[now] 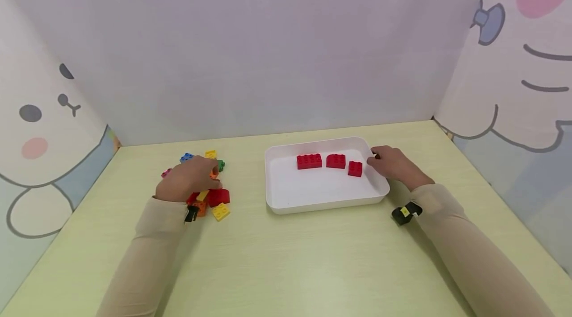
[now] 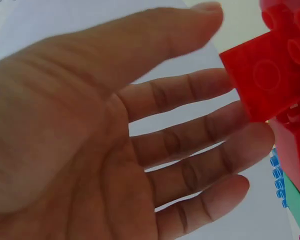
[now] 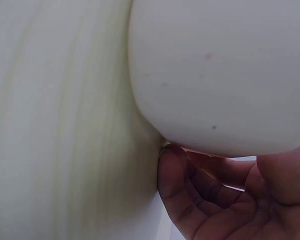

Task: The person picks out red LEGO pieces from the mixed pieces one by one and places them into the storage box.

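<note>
Over a heap of toy building bricks at the left is my left hand point(image 1: 189, 178). In the left wrist view its fingers are spread and fairly straight, with fingertips at the edge of a red brick point(image 2: 267, 75); the thumb stands apart from it. Around that hand lie a red brick point(image 1: 219, 197), a yellow brick point(image 1: 221, 211), a blue brick point(image 1: 186, 157) and a green brick point(image 1: 221, 165); others are partly hidden beneath it. My right hand point(image 1: 397, 165) grips the right end of a white tray point(image 1: 304, 190), fingers curled at its lower edge in the right wrist view.
Inside the tray lie a long red brick point(image 1: 309, 161), a curved-top red brick point(image 1: 336, 161) and a small red brick point(image 1: 355, 169). The pale wooden table point(image 1: 286, 262) meets a plain wall panel point(image 1: 277, 58) at the back. Printed panels stand at both sides.
</note>
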### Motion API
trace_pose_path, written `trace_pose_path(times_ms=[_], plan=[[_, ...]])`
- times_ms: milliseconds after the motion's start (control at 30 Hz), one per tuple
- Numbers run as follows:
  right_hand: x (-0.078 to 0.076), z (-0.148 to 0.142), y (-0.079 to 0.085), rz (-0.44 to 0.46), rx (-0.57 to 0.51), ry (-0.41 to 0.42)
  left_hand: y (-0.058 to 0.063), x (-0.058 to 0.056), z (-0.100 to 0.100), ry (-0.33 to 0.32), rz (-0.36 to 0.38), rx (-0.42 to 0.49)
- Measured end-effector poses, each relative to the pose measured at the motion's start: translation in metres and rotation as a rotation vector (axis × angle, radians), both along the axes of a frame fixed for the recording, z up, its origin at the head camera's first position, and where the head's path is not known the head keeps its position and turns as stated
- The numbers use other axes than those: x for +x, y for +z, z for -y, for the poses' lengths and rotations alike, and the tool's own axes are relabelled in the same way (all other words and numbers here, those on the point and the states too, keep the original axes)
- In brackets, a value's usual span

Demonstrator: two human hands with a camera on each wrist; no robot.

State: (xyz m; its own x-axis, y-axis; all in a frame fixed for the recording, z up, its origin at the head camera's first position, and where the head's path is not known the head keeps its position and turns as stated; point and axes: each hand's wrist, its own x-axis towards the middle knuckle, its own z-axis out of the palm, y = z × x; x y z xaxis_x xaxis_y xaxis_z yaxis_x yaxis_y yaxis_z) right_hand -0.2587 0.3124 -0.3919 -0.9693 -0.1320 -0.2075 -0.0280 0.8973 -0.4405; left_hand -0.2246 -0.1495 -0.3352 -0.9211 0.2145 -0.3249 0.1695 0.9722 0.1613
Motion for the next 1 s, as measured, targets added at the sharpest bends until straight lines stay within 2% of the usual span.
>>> trace_pose_path(times_ms=[233, 633, 767, 1000], plan=[[-0.001, 0.0, 0.0, -0.007, 0.013, 0.006, -0.002, -0.002, 0.0, -0.033, -0.044, -0.042], [0.0, 0.0, 0.001, -0.023, 0.02, 0.009, -0.013, -0.008, -0.004, -0.069, -0.064, -0.01], [0.0, 0.001, 0.002, -0.012, 0.016, 0.002, -0.011, -0.01, -0.004, -0.113, -0.124, 0.002], [0.0, 0.001, -0.001, -0.007, 0.014, -0.005, 0.0, -0.01, -0.005, -0.137, -0.302, 0.065]])
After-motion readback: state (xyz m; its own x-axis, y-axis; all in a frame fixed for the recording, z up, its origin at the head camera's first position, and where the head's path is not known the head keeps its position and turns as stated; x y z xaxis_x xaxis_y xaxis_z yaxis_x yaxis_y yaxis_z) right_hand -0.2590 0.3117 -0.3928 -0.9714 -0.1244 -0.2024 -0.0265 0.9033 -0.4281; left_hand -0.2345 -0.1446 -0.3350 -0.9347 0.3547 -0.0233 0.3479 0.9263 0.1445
